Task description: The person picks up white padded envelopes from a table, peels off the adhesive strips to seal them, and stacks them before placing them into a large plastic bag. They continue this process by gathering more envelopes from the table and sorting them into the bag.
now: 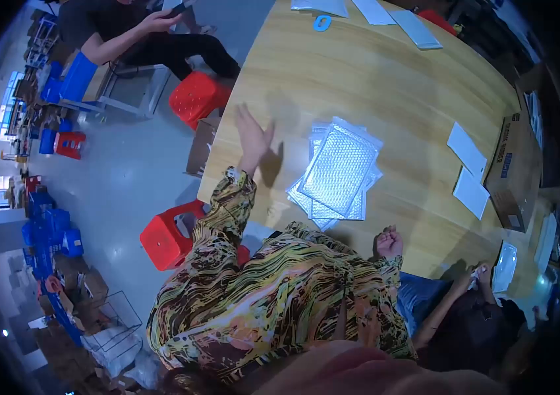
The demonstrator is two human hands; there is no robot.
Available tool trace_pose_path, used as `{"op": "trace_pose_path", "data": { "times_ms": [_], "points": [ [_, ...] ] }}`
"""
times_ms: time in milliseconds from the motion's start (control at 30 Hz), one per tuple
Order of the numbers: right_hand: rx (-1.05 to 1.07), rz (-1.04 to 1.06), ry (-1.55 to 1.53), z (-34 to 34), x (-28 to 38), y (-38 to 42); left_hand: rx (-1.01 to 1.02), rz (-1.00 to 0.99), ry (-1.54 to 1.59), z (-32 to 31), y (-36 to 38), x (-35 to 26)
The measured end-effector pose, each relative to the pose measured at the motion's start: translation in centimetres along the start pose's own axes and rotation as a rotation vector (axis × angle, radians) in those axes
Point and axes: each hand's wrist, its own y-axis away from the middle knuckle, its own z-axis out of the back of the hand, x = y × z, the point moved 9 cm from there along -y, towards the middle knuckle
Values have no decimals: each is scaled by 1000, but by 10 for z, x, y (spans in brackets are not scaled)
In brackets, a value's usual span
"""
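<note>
Over the left side of the wooden table, my left hand is held up with its fingers stretched out and nothing in it. A stack of silvery bubble mailers lies fanned unevenly on the table, to the right of that hand and apart from it. My right hand rests palm up near the table's front edge, below and right of the stack, with its fingers curled in. Whether anything small is inside those fingers cannot be made out. Both my sleeves are patterned.
White flat packs lie by a cardboard box at the right; others lie at the far edge near a blue ring. Red stools stand left, where a person sits. Another person's hands are at lower right.
</note>
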Motion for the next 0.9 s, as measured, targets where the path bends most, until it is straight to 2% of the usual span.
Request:
{"op": "trace_pose_path", "data": {
  "times_ms": [167, 300, 433, 500, 533, 600, 667, 700, 767, 833, 900],
  "points": [
    [-18, 1, -37, 1, 5, 3, -367, -190, -239, 103, -102, -59],
    [48, 27, -46, -1, 8, 0, -436, -463, -261, 121, -151, -105],
    [34, 70, -39, -10, 7, 1, -278, -655, -228, 75, -151, -182],
    [63, 47, -28, -17, 4, 3, -61, -721, -311, 31, -146, -222],
    [47, 90, -52, -17, 9, 5, -97, -771, -268, 24, -138, -244],
    [145, 28, -79, -23, 1, 6, -47, -819, -228, 7, -118, -282],
    [195, 85, -110, -13, 4, 2, -16, -872, -207, -3, -95, -331],
    [143, 78, -73, -14, 4, 9, -3, -913, -143, -14, -85, -347],
    [-1, 145, -9, -19, 10, 22, 85, -991, -256, -55, -71, -370],
    [-56, 191, 31, -54, 17, 26, 88, -1017, -287, -46, -79, -386],
    [-68, 336, 342, -104, 33, 53, 88, -1038, -306, -41, -74, -398]
  ]
}}
